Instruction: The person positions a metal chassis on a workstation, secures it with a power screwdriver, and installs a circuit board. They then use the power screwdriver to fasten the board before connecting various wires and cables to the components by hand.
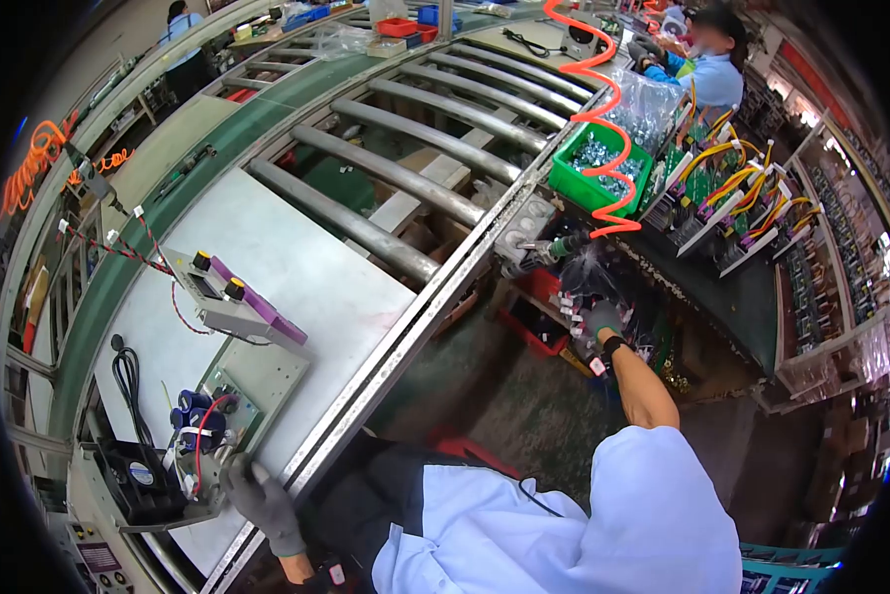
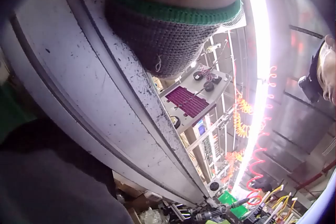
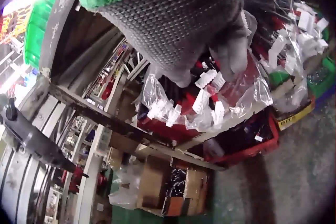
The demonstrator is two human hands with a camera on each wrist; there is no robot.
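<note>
In the head view, my gloved left hand [image 1: 264, 503] rests at the near edge of a metal chassis [image 1: 285, 381], its fingers loosely extended beside the blue capacitors [image 1: 196, 416] and a red wire. A black fan [image 1: 138, 480] sits at the chassis's end. The left wrist view shows the glove's cuff, its fingers hidden. My gloved right hand [image 3: 184, 29] reaches down into a clear plastic bag [image 3: 247, 95] in a red bin. Its fingers are spread apart over wires with white connectors [image 3: 202, 100].
The chassis lies on a white board [image 1: 267, 238] beside metal rollers [image 1: 405, 163]. A power screwdriver [image 3: 34, 140] on a coiled orange hose and a green bin [image 1: 600, 168] of small metal parts are by the rail. Boards with yellow cables [image 1: 737, 183] stand right; another person sits beyond.
</note>
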